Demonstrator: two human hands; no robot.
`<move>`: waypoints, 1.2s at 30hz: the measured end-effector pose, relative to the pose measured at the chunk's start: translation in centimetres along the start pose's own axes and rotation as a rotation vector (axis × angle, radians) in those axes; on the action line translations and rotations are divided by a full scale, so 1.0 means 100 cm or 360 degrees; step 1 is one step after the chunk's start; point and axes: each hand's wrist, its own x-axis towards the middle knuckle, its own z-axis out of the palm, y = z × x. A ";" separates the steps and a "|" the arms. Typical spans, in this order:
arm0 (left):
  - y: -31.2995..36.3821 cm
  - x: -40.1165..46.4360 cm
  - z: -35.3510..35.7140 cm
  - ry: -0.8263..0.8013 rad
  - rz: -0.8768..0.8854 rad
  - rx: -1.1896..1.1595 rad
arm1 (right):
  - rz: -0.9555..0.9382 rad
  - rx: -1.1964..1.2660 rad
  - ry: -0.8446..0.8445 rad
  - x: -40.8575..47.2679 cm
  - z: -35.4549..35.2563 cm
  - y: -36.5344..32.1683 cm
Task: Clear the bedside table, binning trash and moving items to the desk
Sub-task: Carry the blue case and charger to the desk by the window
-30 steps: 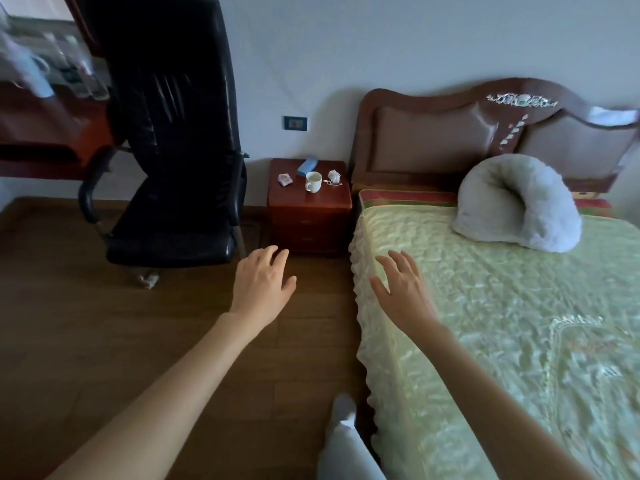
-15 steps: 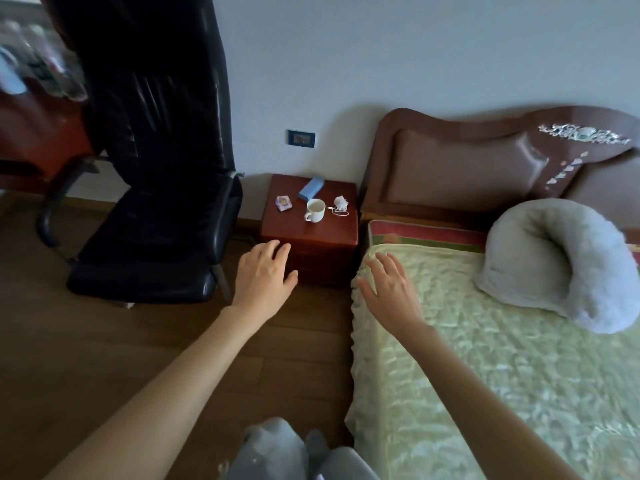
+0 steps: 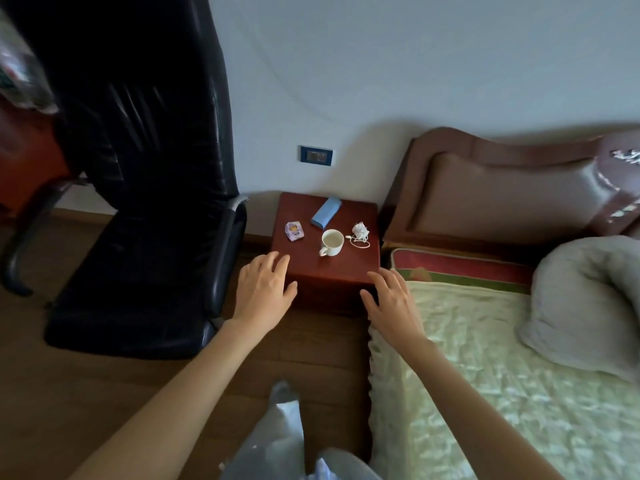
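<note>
While both arms reach forward, nothing on the table is held. Bed (image 3: 502,375) fills the right side, pale green quilted cover, brown padded headboard (image 3: 502,195) against the wall, grey-white curved pillow (image 3: 585,306) on the cover near the head end. Black office chair (image 3: 138,202) takes the left, seat facing the table, its right armrest just beside the table's left edge. Desk (image 3: 24,161) only shows as a reddish-brown sliver behind the chair, blurred clutter on it, can't tell what.

Bedside table (image 3: 329,271), dark red wood, sits against the wall between chair and bed, touching or almost touching the bed frame. Blue wall socket (image 3: 316,155) above it.

Left hand (image 3: 265,294): palm down, fingers spread and empty, fingertips over the table's front-left corner; contact with the wood not clear. Right hand (image 3: 393,299): palm down, fingers apart, empty, at the table's front-right corner beside the bed edge.

On the tabletop, all apart from each other:
- blue box (image 3: 326,212), flat, lying at the back centre, angled
- white mug (image 3: 331,242), upright, handle toward front-left, middle of the top, looks empty
- white charger with coiled cable (image 3: 360,234), right of the mug
- small purple-white wrapper (image 3: 294,231), crumpled, left side

Light trouser legs at bottom centre, floor is brown wood
</note>
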 end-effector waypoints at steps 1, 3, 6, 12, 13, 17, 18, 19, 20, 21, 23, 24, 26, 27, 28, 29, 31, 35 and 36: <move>-0.006 0.012 0.001 -0.0014 0.0001 -0.0008 | 0.0012 -0.0002 0.0004 0.013 0.003 -0.002; -0.019 0.035 0.005 -0.0035 0.0016 -0.0001 | 0.0021 0.0005 0.0025 0.040 0.011 -0.007; -0.036 0.068 0.012 -0.0088 0.0012 -0.0008 | 0.0043 0.0024 0.0102 0.077 0.022 -0.012; -0.060 0.135 0.032 -0.0167 0.0012 -0.0016 | 0.0078 0.0029 0.0120 0.145 0.042 -0.009; -0.063 0.147 0.036 -0.0178 0.0009 -0.0019 | 0.0083 0.0033 0.0113 0.156 0.047 -0.005; -0.072 0.199 0.051 -0.0221 -0.0028 -0.0004 | 0.0124 0.0078 0.0106 0.209 0.059 0.008; -0.073 0.211 0.056 -0.0239 -0.0036 -0.0006 | 0.0138 0.0089 0.0094 0.222 0.063 0.011; -0.073 0.223 0.060 -0.0258 -0.0037 -0.0004 | 0.0153 0.0092 0.0080 0.235 0.067 0.015; -0.073 0.236 0.064 -0.0272 -0.0032 0.0006 | 0.0171 0.0096 0.0064 0.247 0.071 0.020; -0.073 0.250 0.070 -0.0292 -0.0028 0.0016 | 0.0198 0.0102 0.0038 0.261 0.076 0.025; -0.073 0.269 0.076 -0.0315 -0.0018 0.0018 | 0.0234 0.0109 0.0001 0.276 0.083 0.029; -0.074 0.280 0.082 -0.0330 -0.0011 0.0014 | 0.0257 0.0111 -0.0016 0.285 0.087 0.033; -0.076 0.301 0.093 -0.0361 -0.0003 -0.0004 | 0.0289 0.0117 -0.0049 0.301 0.093 0.037; -0.077 0.309 0.098 -0.0378 0.0000 -0.0011 | 0.0304 0.0123 -0.0062 0.306 0.096 0.038; -0.078 0.317 0.103 -0.0398 0.0002 -0.0017 | 0.0323 0.0130 -0.0068 0.311 0.098 0.040; -0.080 0.325 0.108 -0.0418 0.0002 -0.0022 | 0.0349 0.0134 -0.0072 0.316 0.102 0.042; -0.084 0.339 0.118 -0.0463 0.0011 -0.0031 | 0.0405 0.0142 -0.0080 0.322 0.109 0.046; -0.097 0.369 0.145 -0.0561 0.0058 -0.0028 | 0.0477 0.0153 -0.0087 0.330 0.127 0.050; -0.100 0.376 0.153 -0.0586 0.0074 -0.0025 | 0.0502 0.0152 -0.0086 0.331 0.132 0.051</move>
